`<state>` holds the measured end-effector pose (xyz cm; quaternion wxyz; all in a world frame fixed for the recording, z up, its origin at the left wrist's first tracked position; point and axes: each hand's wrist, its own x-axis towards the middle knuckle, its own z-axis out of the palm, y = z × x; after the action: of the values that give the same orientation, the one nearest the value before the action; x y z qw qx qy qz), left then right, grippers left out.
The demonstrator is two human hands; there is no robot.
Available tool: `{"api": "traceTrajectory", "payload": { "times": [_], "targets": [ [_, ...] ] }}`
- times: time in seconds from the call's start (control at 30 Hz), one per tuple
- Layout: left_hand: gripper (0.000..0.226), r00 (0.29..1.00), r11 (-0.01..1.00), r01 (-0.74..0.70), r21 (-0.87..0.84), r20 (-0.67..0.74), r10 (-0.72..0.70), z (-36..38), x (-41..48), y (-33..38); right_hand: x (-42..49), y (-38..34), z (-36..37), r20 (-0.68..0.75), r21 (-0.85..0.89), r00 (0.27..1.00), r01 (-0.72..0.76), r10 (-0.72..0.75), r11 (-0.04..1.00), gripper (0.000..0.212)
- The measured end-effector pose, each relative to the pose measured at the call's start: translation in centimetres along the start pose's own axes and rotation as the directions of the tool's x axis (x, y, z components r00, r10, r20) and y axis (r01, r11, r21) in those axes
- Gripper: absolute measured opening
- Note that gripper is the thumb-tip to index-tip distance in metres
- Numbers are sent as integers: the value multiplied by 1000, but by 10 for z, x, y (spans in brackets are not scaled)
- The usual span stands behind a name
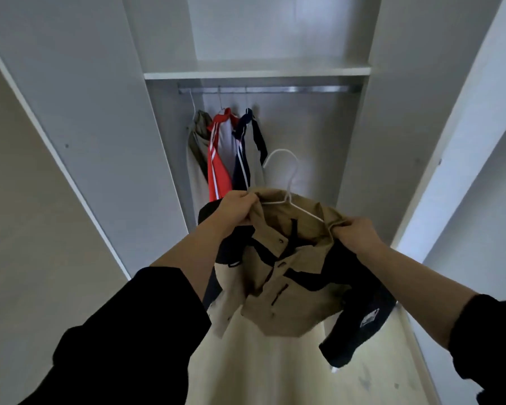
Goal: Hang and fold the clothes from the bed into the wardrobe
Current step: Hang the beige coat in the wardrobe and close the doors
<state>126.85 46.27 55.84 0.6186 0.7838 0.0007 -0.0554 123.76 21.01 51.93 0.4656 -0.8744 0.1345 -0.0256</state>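
A tan and navy jacket (287, 276) hangs on a white wire hanger (287, 182) in front of the open wardrobe. My left hand (237, 209) grips the jacket's left shoulder at the collar. My right hand (354, 232) grips its right shoulder. The hanger's hook points up, below the metal rail (275, 89). Three garments hang at the rail's left end: an olive one (197, 141), a red and white one (219, 159) and a navy and grey one (249, 150).
A white shelf (257, 72) runs above the rail. The wardrobe's side panels (146, 159) stand close on both sides, with open doors beyond them. The right part of the rail carries no hangers. The pale wardrobe floor (289, 369) lies below.
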Motion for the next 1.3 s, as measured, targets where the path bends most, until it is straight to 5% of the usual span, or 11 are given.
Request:
{"api": "traceTrajectory", "payload": {
  "times": [0.1, 0.17, 0.23, 0.3, 0.37, 0.47, 0.57, 0.77, 0.93, 1.07, 1.3],
  "targets": [
    [21, 999, 995, 26, 100, 30, -29, -42, 40, -15, 34, -18, 30, -57, 45, 997, -39, 41, 998, 18],
    [31, 990, 959, -124, 256, -30, 136, -74, 76, -25, 58, -32, 47, -82, 62, 995, -60, 65, 996, 17],
    [41, 938, 794, -322, 515, 60, 342, -100, 113, -29, 81, -49, 58, -92, 67, 991, -93, 99, 993, 10],
    [51, 896, 601, -443, 665, 296, 332, -116, 149, -32, 102, -68, 63, -121, 70, 987, -101, 109, 992, 11],
    [36, 885, 521, -466, 715, 383, 265, -121, 179, -34, 119, -84, 64, -156, 81, 980, -115, 126, 990, 19],
    [28, 860, 468, -500, 728, 353, 370, -114, 220, -37, 139, -98, 63, -217, 105, 965, -128, 148, 986, 23],
    [30, 868, 522, -474, 709, 277, 413, -96, 256, -31, 160, -102, 62, -274, 105, 943, -167, 189, 980, 18],
    [32, 935, 818, -341, 464, 260, 242, -33, 326, -19, 211, -87, 56, -416, 185, 852, -264, 318, 947, 13],
    [58, 959, 978, 44, 204, 264, -98, 20, 362, -23, 261, -89, 47, -415, 211, 842, -280, 345, 936, 21],
    [59, 913, 987, 91, 130, 386, -135, 34, 392, -33, 313, -102, 57, -381, 228, 859, -269, 341, 936, 25],
    [44, 916, 984, 114, 137, 370, -158, 8, 455, -27, 371, -143, 81, -248, 231, 888, -333, 386, 914, 8]
  ]
}}
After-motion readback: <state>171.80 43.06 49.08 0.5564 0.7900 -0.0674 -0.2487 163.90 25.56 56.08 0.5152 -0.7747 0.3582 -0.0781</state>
